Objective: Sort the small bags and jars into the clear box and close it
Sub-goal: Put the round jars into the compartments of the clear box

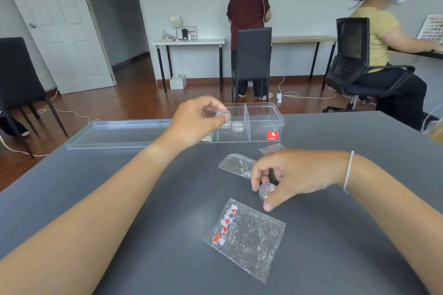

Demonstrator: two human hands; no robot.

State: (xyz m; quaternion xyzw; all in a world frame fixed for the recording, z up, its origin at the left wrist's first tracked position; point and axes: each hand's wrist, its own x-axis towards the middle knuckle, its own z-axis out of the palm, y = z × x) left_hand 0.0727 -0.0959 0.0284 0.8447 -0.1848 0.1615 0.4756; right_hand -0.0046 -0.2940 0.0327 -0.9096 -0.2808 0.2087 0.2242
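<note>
A clear box [265,130] with dividers and a red sticker stands at the far edge of the dark table. My left hand [194,122] pinches a small clear jar [224,115] above the box's middle compartment, where two more jars [236,126] lie. My right hand [294,175] grips another small jar [266,190] with glittery contents, just above the table. A clear bag with red and white flowers [244,237] lies in front of me. Two smaller clear bags [237,164] [272,148] lie between my right hand and the box.
The box's clear lid [115,133] lies flat to the left of the box, along the table's far edge. Beyond the table are black chairs, desks, cables on the wood floor, one person standing and one seated at the right.
</note>
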